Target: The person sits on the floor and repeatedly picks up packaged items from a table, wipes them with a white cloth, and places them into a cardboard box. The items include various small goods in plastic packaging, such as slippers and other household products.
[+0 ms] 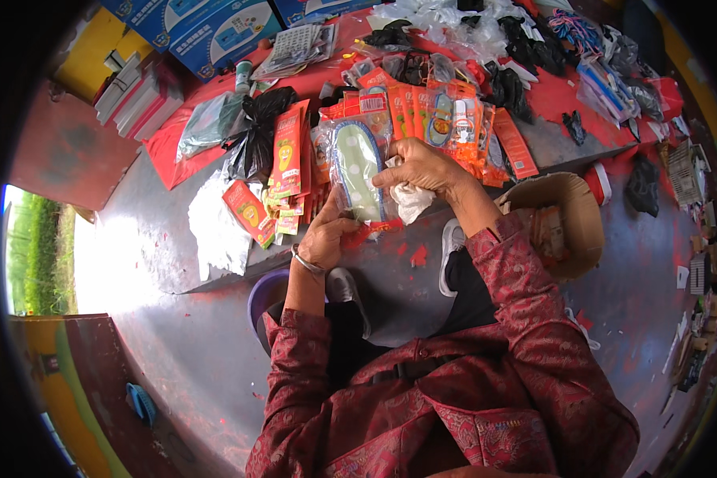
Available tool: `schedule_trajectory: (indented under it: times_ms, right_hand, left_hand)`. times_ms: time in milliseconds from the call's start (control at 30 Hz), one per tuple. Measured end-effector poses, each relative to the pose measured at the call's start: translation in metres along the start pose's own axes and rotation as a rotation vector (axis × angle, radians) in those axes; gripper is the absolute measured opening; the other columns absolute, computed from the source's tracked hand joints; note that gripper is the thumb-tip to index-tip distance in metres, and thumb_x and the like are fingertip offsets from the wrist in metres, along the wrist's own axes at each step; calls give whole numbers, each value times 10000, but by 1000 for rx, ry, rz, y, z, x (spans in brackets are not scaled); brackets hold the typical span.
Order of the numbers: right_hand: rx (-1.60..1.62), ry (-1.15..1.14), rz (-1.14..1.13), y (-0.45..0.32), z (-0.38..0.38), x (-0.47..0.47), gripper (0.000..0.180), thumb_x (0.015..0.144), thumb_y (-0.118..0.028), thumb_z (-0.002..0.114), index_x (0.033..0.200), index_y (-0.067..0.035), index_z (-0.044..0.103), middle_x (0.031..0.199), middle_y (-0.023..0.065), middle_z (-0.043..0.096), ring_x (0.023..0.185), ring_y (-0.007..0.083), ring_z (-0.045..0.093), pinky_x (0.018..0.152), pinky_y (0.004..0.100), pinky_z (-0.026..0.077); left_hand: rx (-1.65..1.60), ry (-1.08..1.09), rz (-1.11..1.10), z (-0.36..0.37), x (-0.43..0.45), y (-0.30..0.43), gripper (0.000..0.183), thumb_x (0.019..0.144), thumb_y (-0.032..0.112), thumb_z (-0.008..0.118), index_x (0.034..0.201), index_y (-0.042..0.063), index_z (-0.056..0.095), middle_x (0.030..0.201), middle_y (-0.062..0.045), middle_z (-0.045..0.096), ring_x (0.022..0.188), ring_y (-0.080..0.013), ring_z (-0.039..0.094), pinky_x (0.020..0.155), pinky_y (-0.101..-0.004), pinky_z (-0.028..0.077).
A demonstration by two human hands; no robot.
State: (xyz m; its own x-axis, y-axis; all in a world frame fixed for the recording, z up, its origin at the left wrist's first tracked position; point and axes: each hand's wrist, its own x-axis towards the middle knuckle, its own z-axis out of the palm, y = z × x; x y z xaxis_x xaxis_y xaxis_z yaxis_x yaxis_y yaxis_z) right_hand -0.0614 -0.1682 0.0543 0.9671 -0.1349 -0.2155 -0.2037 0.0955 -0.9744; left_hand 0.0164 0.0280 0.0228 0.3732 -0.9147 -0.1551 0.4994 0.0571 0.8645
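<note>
A green insole with white dots and blue edging, in a clear plastic sleeve (358,170), is held up before me. My left hand (328,233) grips the sleeve's lower left edge. On its right side, my right hand (421,167) has the thumb on the sleeve's front, with a crumpled white cloth or tissue (412,197) tucked in the palm. Behind the sleeve stand several orange packets (406,107), some also holding insoles. To the left lie red-orange packets with a cartoon fruit (287,152).
A black plastic bag (257,131) and a torn white sheet (218,221) lie left on the ledge. An opened cardboard box (579,209) stands right of my legs, a purple bucket (263,293) by my left leg. Blue cartons (227,39) and clear plastic bags (448,24) are at the back.
</note>
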Motion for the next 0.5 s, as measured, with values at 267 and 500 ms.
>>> schedule_trajectory:
  times_ms: [267,500]
  right_hand:
    - [-50,-164,-24,4,4,0,415,640,-56,732,1017,-14,566,842,8,598,759,56,544,648,207,457]
    - [109,84,-136,24,14,11,354,649,18,681,985,-17,578,821,29,613,629,77,571,559,209,461]
  left_hand:
    - [-151,84,58,0,-3,7,684,716,-112,381,1360,56,223,1203,-110,469,1064,-192,499,887,-286,427]
    - [-87,190,108,-2,-2,7,602,805,-31,424,1364,49,218,1209,-102,464,1074,-198,487,886,-320,435]
